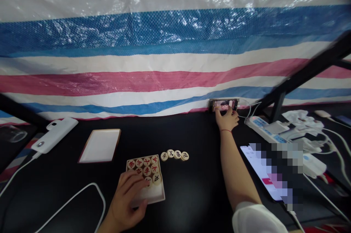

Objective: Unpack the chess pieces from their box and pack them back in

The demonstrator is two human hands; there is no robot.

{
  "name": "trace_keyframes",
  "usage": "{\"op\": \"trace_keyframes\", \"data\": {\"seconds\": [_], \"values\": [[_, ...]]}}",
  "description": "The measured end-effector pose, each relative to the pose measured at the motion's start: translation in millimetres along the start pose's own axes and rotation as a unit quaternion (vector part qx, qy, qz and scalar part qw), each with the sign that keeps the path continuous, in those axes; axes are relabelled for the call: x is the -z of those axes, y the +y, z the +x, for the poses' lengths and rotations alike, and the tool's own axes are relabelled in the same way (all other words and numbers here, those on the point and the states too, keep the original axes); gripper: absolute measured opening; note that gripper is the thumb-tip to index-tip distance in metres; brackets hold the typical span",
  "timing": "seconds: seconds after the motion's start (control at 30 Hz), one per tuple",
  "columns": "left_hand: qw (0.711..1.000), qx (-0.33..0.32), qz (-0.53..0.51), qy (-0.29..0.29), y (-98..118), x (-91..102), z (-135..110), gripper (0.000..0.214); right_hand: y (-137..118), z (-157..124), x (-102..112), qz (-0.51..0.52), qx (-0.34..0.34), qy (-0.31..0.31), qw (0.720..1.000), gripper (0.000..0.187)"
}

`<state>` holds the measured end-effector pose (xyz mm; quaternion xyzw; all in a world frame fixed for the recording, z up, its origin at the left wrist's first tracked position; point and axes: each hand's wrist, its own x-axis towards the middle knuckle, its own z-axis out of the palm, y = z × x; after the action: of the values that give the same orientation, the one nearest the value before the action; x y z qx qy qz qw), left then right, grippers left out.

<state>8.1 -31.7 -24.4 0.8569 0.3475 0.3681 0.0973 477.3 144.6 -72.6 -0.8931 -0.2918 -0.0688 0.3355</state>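
Note:
My left hand (pixel 127 200) lies over a shallow open box (pixel 153 194) of round Chinese chess pieces (pixel 147 170). Its fingers are stretched out, with the thumb apart. The fingertips touch a piece at the front of the rows and hide part of the box. Most visible pieces bear red characters; a dark-marked one (pixel 156 179) sits at the right. Beyond the box's right corner, several dark-marked pieces (pixel 178 154) form a short line on the table. My right hand (pixel 228 119) reaches far forward, fingers apart, fingertips at the screen of a phone (pixel 224 104) propped sideways.
A box lid (pixel 100 146) lies inside up, left of the box. Further left are a white device (pixel 56 136) and its cable (pixel 89 186). At right are a second phone (pixel 263 174), a power strip (pixel 264 130) and tangled cables. A striped plastic sheet (pixel 153 83) hangs behind the black table (pixel 181 189).

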Motion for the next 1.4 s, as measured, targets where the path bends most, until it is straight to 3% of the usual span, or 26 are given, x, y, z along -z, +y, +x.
{"op": "trace_keyframes", "data": {"seconds": [0.3,0.57,0.83,1.4], "values": [[1.0,0.004,0.001,-0.002,0.6,-0.1,0.6,0.03,1.0,-0.6,0.7,0.022,-0.002,0.013,1.0,0.074],[1.0,0.004,-0.004,-0.002,0.3,0.5,1.2,0.03,-0.7,-2.8,1.6,0.019,0.013,0.02,1.0,0.057],[1.0,0.0,-0.003,-0.004,-1.4,-1.3,-0.8,0.031,-1.6,-1.9,3.3,0.021,0.002,0.017,1.0,0.065],[1.0,-0.006,0.001,-0.003,0.6,-0.4,1.4,0.032,0.9,-0.9,1.3,0.025,0.009,0.024,0.999,0.063]]}}
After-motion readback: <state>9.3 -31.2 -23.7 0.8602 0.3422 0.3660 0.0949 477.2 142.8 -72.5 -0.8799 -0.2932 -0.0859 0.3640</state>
